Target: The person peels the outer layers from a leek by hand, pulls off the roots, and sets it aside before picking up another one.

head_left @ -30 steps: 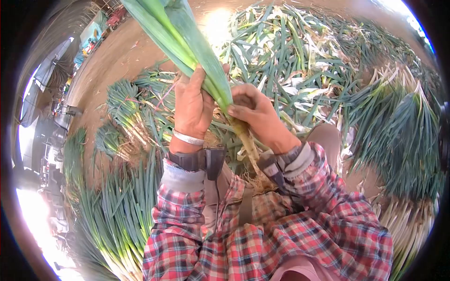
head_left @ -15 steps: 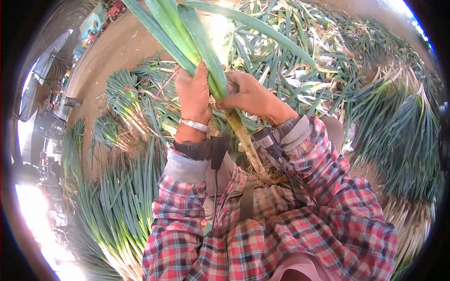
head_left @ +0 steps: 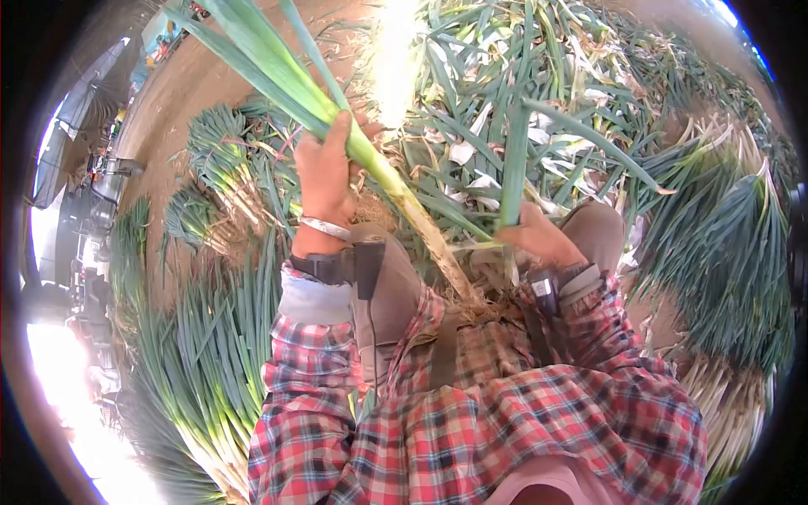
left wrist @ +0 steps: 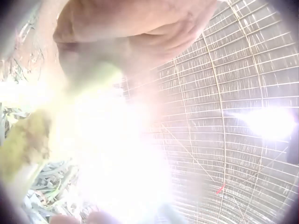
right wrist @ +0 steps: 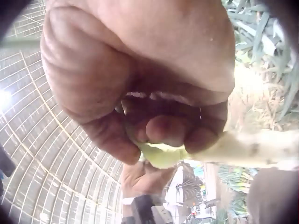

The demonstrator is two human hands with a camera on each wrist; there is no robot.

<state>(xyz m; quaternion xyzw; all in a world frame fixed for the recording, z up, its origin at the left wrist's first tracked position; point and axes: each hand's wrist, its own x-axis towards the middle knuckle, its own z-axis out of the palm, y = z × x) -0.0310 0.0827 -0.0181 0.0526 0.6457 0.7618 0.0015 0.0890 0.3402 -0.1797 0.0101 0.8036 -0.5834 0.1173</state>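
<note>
My left hand [head_left: 326, 172] grips a large leek [head_left: 412, 210] around its upper stem, green leaves fanning to the upper left and roots down by my lap. To the right, my right hand [head_left: 543, 238] pinches a long green leaf [head_left: 515, 160] that stands apart from the stem and folds over at its top. In the right wrist view the curled fingers of my right hand [right wrist: 140, 70] hold a pale green piece [right wrist: 161, 156]. Glare washes out much of the left wrist view, where part of my left hand [left wrist: 135, 28] shows.
A heap of loose leaves [head_left: 572, 84] spreads ahead. Leek bundles lie at the right [head_left: 715, 227], at the lower left [head_left: 202, 362] and at the upper left [head_left: 223, 156]. My knees [head_left: 598, 231] are bent near the hands.
My right hand has moved away from the stem, right and down, with a leaf pulled away from the leek. My left hand has shifted slightly left, still gripping the stem.
</note>
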